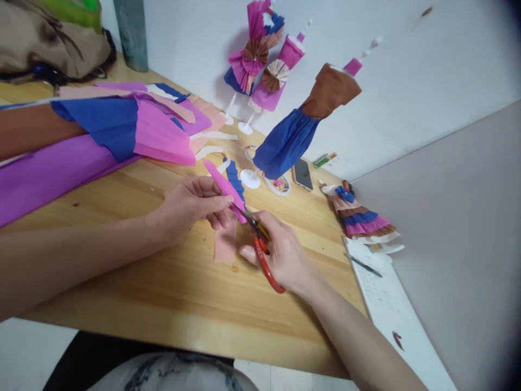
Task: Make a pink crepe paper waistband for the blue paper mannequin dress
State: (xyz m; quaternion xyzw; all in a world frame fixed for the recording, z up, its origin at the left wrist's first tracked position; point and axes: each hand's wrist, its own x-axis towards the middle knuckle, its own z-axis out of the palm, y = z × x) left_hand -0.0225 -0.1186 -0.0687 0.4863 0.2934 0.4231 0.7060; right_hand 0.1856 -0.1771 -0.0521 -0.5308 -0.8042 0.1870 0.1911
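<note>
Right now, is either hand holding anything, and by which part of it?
The left hand pinches the pink strip by one long edge, around its middle. The right hand holds the scissors by the handles.

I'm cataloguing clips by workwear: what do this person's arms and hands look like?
The left hand and right hand are ungloved. No sleeve or watch shows on the left forearm or right forearm. No rings are visible, though some fingers are partly hidden.
</note>
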